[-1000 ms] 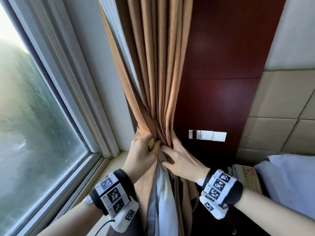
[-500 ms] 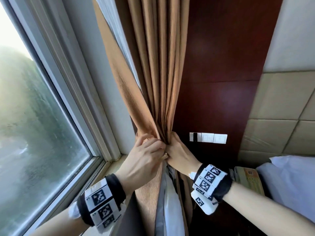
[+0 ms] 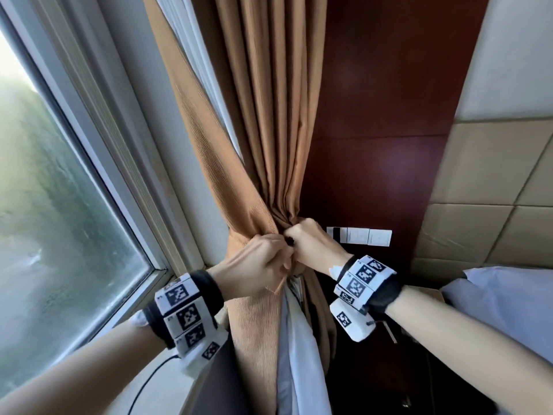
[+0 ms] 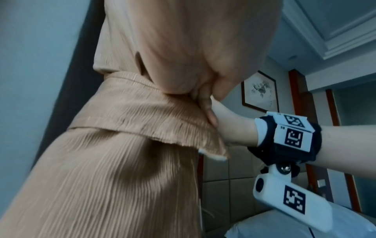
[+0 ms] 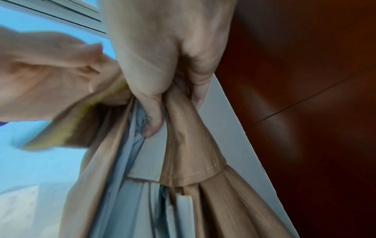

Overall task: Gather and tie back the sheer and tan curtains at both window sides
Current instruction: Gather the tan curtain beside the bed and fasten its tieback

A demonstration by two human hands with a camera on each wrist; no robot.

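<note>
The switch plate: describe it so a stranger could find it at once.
Start at the dark red wood panel right of the tan curtain. Level with the right hand gripping the gathered fabric sits the switch plate, the only white strip on that dark wood.

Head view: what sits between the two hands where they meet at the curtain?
Nothing but fabric. In the head view the left hand and right hand nearly touch, with the cinched tan curtain bunched between them. The sheer curtain hangs out below.

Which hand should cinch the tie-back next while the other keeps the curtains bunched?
Probably left: the left hand grips the tie-back band wrapped around the tan curtain, while the right hand clutches the gathered folds.
</note>
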